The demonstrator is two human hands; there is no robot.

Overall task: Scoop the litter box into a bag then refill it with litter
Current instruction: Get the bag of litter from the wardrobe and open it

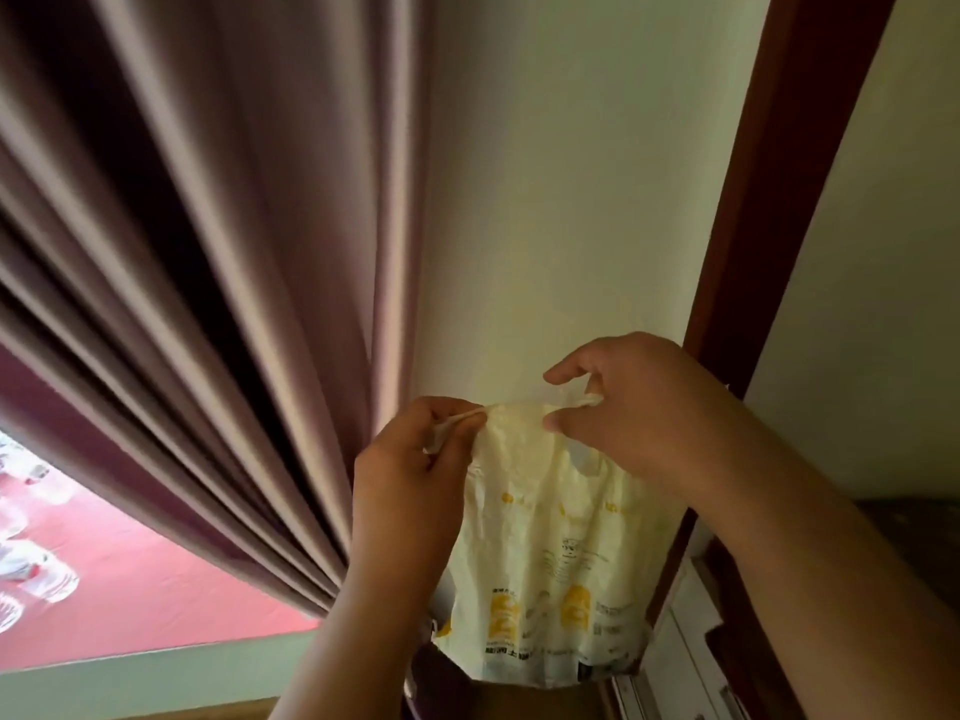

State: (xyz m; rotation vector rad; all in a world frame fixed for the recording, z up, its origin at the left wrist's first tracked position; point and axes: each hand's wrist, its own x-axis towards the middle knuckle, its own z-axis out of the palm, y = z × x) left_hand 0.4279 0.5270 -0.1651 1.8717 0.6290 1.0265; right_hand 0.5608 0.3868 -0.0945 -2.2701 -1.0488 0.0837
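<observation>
A thin pale-yellow plastic bag (550,553) with yellow printed logos hangs in front of me against a cream wall. My left hand (410,491) pinches one handle of the bag at its top left. At the top right, my right hand (628,402) pinches the other handle between thumb and fingers. The bag's top edge is stretched between the two hands. No litter box, scoop or litter shows in this view.
A mauve pleated curtain (197,283) fills the left side. Dark red-brown door trim (779,200) runs up the right beside the cream wall (561,174). At lower left lie a red patterned surface (130,579) and a pale green ledge (156,678). White frame parts (685,646) show at lower right.
</observation>
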